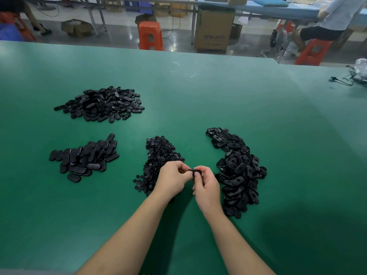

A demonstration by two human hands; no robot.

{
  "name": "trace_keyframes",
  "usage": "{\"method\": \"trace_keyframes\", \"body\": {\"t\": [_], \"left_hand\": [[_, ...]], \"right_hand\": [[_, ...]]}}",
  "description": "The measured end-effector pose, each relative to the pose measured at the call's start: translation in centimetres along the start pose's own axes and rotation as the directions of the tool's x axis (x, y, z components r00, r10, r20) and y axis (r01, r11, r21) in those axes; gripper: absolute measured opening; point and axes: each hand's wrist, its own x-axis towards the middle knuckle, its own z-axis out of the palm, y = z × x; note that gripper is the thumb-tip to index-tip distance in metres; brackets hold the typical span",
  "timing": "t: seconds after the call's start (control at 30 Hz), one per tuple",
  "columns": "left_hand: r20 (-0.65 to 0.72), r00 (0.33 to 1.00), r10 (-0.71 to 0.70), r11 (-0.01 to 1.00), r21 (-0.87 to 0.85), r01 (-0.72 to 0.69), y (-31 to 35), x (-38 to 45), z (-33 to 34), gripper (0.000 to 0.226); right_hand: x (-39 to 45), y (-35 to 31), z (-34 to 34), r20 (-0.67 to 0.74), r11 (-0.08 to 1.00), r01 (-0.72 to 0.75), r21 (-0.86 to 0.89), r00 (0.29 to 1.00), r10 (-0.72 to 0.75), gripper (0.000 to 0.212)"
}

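Observation:
My left hand [173, 178] and my right hand [206, 185] meet above the green table [178, 92], both pinching one small black oval plastic piece [195, 172] between fingertips. Directly behind my left hand lies a pile of small black round parts [158, 155]. To the right of my right hand curves a long pile of black oval shells with holes [238, 171]. A heap of plain black oval covers [85, 157] lies at the left. Farther back at the left lies another heap of black oval pieces [101, 104].
Black cables and a plastic bag [355, 76] lie at the table's far right edge. Beyond the table stand orange stools [150, 35], a cardboard box [214, 30] and a blue workbench where a person [335, 18] sits.

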Motion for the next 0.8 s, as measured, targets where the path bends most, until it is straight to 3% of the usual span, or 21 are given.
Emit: {"method": "trace_keyframes", "body": {"t": [0.23, 0.53, 0.67, 0.8], "left_hand": [[-0.047, 0.997, 0.057, 0.997, 0.05, -0.054, 0.3, -0.5, 0.7, 0.008], [0.004, 0.972, 0.233, 0.967, 0.105, -0.233, 0.0, -0.9, 0.1, 0.016], [0.032, 0.913, 0.408, 0.857, 0.332, -0.394, -0.3, -0.9, 0.1, 0.029], [0.012, 0.821, 0.571, 0.669, 0.573, -0.473, -1.3, -1.3, -0.7, 0.02]], "right_hand": [[0.1, -0.1, -0.1, -0.012, 1.0, -0.019, 0.024, 1.0, 0.019, 0.01], [0.1, -0.3, 0.0, -0.07, 0.995, 0.005, 0.102, 0.998, 0.002, 0.013], [0.1, -0.1, 0.1, -0.052, 0.995, -0.005, 0.096, 0.999, 0.01, 0.01], [0.1, -0.3, 0.0, -0.034, 0.99, -0.017, 0.137, 0.999, 0.021, 0.009]]}}
